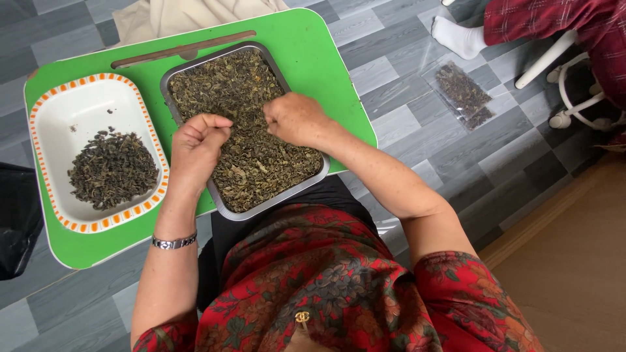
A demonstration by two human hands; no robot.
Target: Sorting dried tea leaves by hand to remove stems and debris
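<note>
Both hands work over a metal tray (306, 182) of dried dark leaves (251, 117) on a green counter (306, 39). Left hand (195, 146) has its grip curled together above the leaves; whether it pinches any, I cannot tell. Right hand (293, 119) rests knuckles-up on the leaves, grip bunched together. Just beside the tray stands a white dish (59, 117) with an orange-patterned rim, holding a smaller leaf pile (112, 169). A clear bag (464, 94) lies on the floor.

Metal tray (195, 68) sits mid tabletop (313, 45), dried leaves (254, 124) in it. Left of tray: dish (49, 130) with leaf pile (112, 171). Both hands over tray: left hand (195, 146), right hand (295, 119). Right of tray, on floor (417, 137): leaf bag (464, 94).
</note>
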